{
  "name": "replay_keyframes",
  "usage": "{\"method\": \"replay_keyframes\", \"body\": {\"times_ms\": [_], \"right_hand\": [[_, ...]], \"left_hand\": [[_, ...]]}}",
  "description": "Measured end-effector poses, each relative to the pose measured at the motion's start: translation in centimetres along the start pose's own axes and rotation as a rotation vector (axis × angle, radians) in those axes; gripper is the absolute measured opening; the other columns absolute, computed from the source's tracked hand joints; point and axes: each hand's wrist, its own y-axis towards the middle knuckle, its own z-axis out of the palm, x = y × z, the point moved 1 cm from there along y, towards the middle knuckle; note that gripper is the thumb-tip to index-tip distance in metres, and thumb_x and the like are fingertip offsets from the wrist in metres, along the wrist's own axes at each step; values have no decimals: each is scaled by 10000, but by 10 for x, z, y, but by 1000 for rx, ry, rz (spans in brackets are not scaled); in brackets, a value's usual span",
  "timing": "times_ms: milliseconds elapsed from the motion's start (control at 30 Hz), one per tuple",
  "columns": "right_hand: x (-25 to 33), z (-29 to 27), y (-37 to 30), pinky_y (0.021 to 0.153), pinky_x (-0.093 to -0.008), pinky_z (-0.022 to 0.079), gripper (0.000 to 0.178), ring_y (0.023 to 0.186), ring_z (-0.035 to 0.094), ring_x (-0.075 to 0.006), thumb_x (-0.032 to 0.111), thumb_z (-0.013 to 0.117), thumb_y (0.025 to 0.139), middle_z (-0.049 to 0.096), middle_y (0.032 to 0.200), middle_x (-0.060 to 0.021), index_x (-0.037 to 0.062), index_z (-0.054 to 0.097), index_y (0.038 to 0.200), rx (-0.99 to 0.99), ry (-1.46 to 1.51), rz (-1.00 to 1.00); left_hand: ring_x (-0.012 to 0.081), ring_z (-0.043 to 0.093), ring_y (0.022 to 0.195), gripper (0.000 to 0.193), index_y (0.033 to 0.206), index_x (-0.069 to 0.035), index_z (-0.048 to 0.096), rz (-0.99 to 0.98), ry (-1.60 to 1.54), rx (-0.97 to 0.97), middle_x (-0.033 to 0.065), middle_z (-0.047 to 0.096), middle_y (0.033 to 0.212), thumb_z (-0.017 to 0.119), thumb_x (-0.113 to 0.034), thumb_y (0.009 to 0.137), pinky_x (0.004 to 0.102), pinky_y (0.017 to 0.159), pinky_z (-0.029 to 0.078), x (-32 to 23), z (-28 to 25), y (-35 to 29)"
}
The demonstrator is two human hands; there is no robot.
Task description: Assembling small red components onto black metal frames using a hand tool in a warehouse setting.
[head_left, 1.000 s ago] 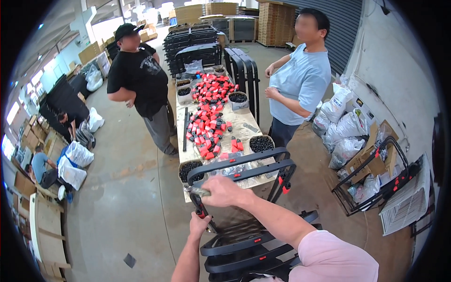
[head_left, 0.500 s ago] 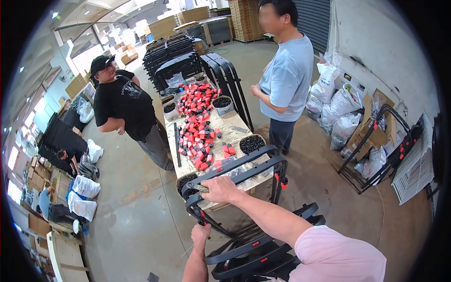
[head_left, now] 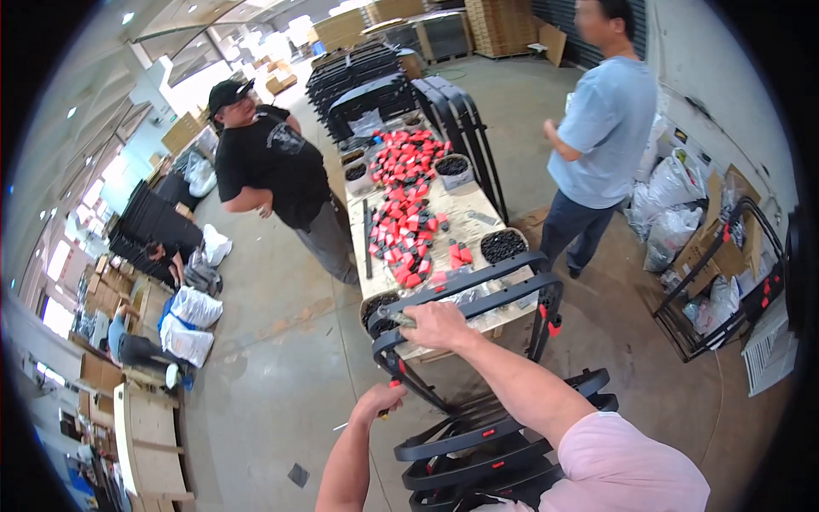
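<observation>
My right hand (head_left: 437, 328) rests on the upper bar of a black curved metal frame (head_left: 503, 300), its fingers closed on a metal hand tool (head_left: 403, 318) whose exact kind I cannot make out. Below the frame's left corner my left hand (head_left: 377, 403) is closed on a screwdriver, its thin shaft (head_left: 341, 426) pointing out to the left. A small red piece (head_left: 395, 384) shows at this hand's fingertips. Red clips (head_left: 543, 312) sit on the frame's legs. More black curved frames (head_left: 465, 439) are stacked beneath my arms.
Beyond the frame, a wooden table (head_left: 473, 235) bears a heap of red and black plastic parts (head_left: 405, 213) and tubs of black pieces (head_left: 503, 246). One person (head_left: 273, 162) stands left of it, another (head_left: 606, 136) right. White sacks (head_left: 674, 205) and a cardboard box (head_left: 695, 256) lie by the right wall.
The whole view has shifted rightward in the picture. My left hand has drawn away from the frame's corner. The person on the right has moved farther right. My right hand keeps its grip.
</observation>
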Motion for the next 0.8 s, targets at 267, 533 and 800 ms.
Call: {"method": "replay_keyframes", "body": {"times_ms": [267,533,800], "right_hand": [[4,-4,10,796,-523,552,384,898,706,-419,467,657,843,726,905,-213,103,710,952,15,-5,26],[47,-23,1,662,-502,492,310,713,648,-418,343,692,891,646,739,-206,35,663,871,-97,236,-271],[31,50,-21,709,-457,535,513,779,684,-377,487,542,922,723,828,-190,-2,696,896,569,50,-219]], "left_hand": [[131,514,603,589,869,-83,679,140,-260,-41,14,602,715,612,-668,892,318,533,376,23,10,18],[68,402,527,496,998,-72,616,157,-558,69,-44,501,694,583,-566,987,290,471,255,36,25,21],[302,702,957,549,1106,52,645,485,-285,-268,196,721,991,635,-467,928,417,844,532,46,61,49]]}}
